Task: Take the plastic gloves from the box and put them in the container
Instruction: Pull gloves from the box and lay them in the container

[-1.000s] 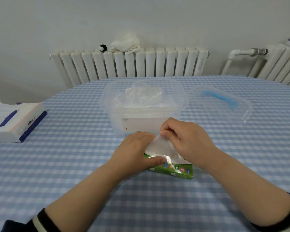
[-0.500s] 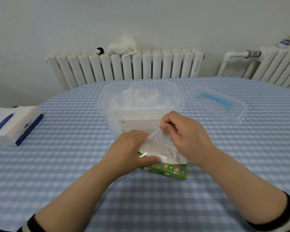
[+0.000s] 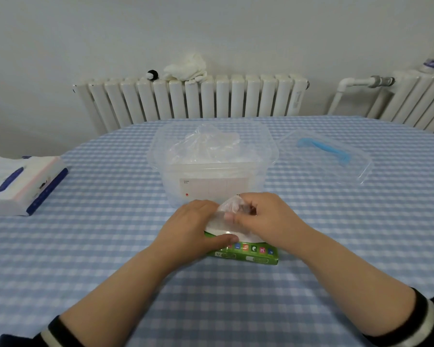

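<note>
Nearest on the blue-and-white checked worktop lies the flat green cardboard glove box. The left hand rests on it, thumb pressed along its top edge. The right hand pinches a thin clear plastic glove bunched above the box opening. Just behind stands the clear plastic container, crumpled gloves already inside. To its right lies a clear lid with a blue handle; far left, a white tissue pack. Beyond stands a white radiator.
</note>
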Motion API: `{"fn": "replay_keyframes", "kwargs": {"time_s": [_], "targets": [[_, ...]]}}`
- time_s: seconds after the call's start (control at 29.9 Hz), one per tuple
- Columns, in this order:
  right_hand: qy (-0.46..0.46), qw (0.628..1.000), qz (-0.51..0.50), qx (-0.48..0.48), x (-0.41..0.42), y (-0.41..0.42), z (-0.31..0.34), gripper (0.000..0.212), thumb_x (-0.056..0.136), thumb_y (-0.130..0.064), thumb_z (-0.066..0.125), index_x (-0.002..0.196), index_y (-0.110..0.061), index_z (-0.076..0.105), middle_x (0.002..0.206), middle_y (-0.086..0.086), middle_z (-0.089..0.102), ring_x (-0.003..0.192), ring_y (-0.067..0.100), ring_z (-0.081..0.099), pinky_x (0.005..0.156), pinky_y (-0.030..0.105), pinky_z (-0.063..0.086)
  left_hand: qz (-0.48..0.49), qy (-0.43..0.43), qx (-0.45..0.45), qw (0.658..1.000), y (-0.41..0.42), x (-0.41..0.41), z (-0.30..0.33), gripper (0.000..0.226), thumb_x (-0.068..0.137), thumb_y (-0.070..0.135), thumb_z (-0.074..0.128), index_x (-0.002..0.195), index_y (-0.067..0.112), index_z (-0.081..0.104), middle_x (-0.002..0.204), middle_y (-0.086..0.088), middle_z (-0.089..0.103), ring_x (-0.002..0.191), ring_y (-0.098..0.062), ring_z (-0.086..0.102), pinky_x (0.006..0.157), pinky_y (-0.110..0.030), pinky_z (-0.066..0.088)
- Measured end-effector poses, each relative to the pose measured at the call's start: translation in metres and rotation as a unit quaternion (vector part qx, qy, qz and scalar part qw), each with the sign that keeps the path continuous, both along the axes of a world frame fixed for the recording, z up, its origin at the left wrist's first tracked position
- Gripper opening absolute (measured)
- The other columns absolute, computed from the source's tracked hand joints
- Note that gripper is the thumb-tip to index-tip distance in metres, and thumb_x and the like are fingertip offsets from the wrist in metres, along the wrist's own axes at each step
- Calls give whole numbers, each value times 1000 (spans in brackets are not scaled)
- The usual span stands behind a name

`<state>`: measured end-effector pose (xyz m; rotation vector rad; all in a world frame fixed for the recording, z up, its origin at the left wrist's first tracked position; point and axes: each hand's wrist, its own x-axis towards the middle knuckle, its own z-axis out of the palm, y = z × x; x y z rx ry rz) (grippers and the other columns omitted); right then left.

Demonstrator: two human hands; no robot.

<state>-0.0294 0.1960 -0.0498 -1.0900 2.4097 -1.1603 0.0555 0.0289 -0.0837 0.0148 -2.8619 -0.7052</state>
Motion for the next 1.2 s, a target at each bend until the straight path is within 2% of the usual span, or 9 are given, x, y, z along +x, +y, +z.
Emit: {"fn": "replay_keyframes", "kwargs": {"time_s": [0.1, 0.27, 0.53, 0.7, 0.8, 0.87, 0.97, 1.1, 1.2], "targets": [[21, 997, -23, -73, 1, -4, -1, 30, 90, -27, 66, 63, -18, 58, 55, -12, 52, 55, 4, 45, 58, 24, 38, -10, 2, 4, 1000, 1, 0, 3, 63, 65, 75, 54, 109, 31, 62, 99, 17, 61, 92, -4, 51, 81, -23, 41], [12, 988, -41, -145, 1, -1, 8, 16, 90, -11, 65, 79, -19, 73, 76, -22, 68, 73, -2, 61, 67, 10, 43, -12, 19, -28, 999, 1, -3, 3, 55, 69, 68, 68, 108, 30, 62, 98, 22, 55, 91, -2, 48, 80, -20, 32], [24, 969, -93, -227, 6, 1, 15, 18, 92, -16, 63, 75, -12, 67, 70, -1, 66, 65, 11, 59, 63, 23, 47, -12, 14, -45, 999, -1, -2, 5, 64, 66, 77, 57, 110, 30, 61, 102, 18, 60, 97, -5, 52, 80, -20, 32], [18, 889, -215, -404, -19, 26, 67, 24, 98, -19, 54, 77, -9, 60, 57, -11, 58, 55, 4, 55, 58, 28, 52, 6, -31, -11, 999, -6, 4, 6, 65, 70, 69, 68, 122, 32, 56, 114, 26, 50, 111, 1, 46, 92, -15, 34], [49, 915, -226, -331, -24, 27, 67, 37, 96, -27, 58, 70, -4, 48, 54, 0, 46, 49, 13, 43, 50, 33, 40, 46, 28, 17, 998, 3, 6, 11, 68, 63, 72, 67, 118, 35, 52, 108, 33, 47, 102, 8, 46, 82, -10, 33], [49, 942, -213, -255, -16, 16, 54, 42, 92, -34, 62, 67, -7, 41, 59, 4, 42, 51, 12, 38, 48, 29, 34, 79, 159, 76, 981, 9, 9, 21, 56, 62, 67, 66, 105, 36, 49, 99, 31, 46, 92, 9, 46, 76, -8, 35], [38, 961, -186, -202, -5, 3, 50, 46, 81, -52, 65, 70, -15, 41, 62, -5, 39, 52, 4, 33, 49, 16, 31, 22, 301, 91, 949, 17, 12, 39, 64, 66, 71, 67, 108, 26, 46, 108, 22, 44, 101, 2, 48, 86, -10, 38], [-97, 972, -105, -185, 5, -6, 57, 86, 48, -94, 42, 80, -15, 49, 54, -12, 48, 48, 2, 43, 44, 15, 34, -1, 94, 202, 975, 36, 8, 64, 108, 51, 76, 72, 140, 40, 24, 129, 40, 33, 121, 12, 39, 92, -12, 41], [-209, 962, -46, -171, 8, -5, 63, 98, 37, -100, 27, 78, -14, 54, 53, -3, 45, 41, 6, 34, 38, 18, 27, 33, 146, 204, 967, 34, 0, 71, 85, 65, 62, 73, 137, 40, 34, 123, 33, 45, 113, 11, 48, 90, -6, 39]]}}
